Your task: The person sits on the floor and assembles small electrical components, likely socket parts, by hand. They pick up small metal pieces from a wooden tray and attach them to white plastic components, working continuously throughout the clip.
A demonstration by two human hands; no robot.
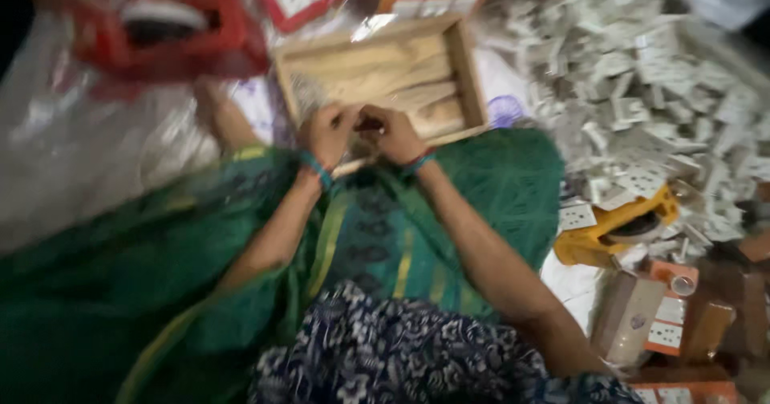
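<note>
- Left hand: at the near edge of the wooden tray, fingers curled inward toward the other hand; a blue-green bangle sits at the wrist.
- Right hand: just beside the left, fingertips touching or nearly so; fingers curled likewise.
- Small part: pinched between the two sets of fingers, at about 12 o'clock from both wrists. Blur hides its shape and long axis. Both hands are equally near it.
- Wooden tray: shallow, rectangular, at 12 o'clock from the hands; it holds pale flat strips lying lengthwise.
- Heap of white socket plates: loose pile at 2 o'clock, well apart from the hands.
- Yellow holder: at 4 o'clock, with a white plate just beside it.
- Red container: at 10 o'clock, with a pale round item inside.
- Green cloth: spread over the lap, beneath the forearms.
</note>
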